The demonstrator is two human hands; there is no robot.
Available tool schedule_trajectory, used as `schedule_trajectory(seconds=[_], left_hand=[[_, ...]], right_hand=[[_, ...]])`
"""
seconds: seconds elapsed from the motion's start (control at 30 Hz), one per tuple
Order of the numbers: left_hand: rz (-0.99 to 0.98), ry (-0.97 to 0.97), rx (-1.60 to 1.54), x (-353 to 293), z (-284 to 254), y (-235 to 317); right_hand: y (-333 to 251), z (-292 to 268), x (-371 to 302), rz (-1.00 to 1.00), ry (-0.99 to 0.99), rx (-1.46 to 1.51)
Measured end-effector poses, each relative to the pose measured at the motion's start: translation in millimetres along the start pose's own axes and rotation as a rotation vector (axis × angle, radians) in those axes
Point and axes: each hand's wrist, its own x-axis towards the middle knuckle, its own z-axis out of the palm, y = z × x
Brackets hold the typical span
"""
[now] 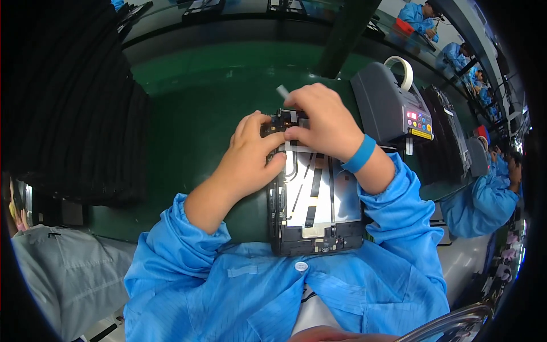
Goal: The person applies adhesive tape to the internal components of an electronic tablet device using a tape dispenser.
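Note:
An opened tablet lies in front of me, its bare inside facing up, with silvery panels, black strips and small circuit parts. My left hand is curled over its far left edge, thumb and forefinger on the frame. Across the far end reaches my right hand, wearing a blue wristband. A short pale strip of tape sticks out from its bent fingers, while its thumb tip rests by the left forefinger. The hands partly cover the tablet's far end.
A grey tape dispenser with a white tape roll stands at the right, beside a black stack. Tall black stacked trays fill the left of the green tabletop. A dark post rises behind. Other people sit further right.

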Motion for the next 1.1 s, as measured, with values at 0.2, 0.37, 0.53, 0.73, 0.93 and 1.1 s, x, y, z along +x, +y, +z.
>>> schedule_trajectory(seconds=[0.2,0.37,0.53,0.73,0.93,1.1], left_hand=[[0.018,0.006,-0.013,1,0,-1],[0.002,-0.004,-0.04,1,-2,1],[-0.024,-0.016,-0.024,0,-2,2],[-0.064,-0.05,-0.037,0,-2,2],[-0.078,-0.06,-0.047,1,0,3],[-0.067,-0.055,-0.05,0,1,1]], right_hand=[[19,5,-13,0.193,-0.116,0.258],[23,-1,-9,0.203,-0.295,0.458],[28,-7,-9,0.444,-0.296,0.682],[33,-1,9,0.376,-0.46,0.337],[35,0,14,0.401,-0.485,0.278],[30,5,16,0.425,-0.451,0.209]])
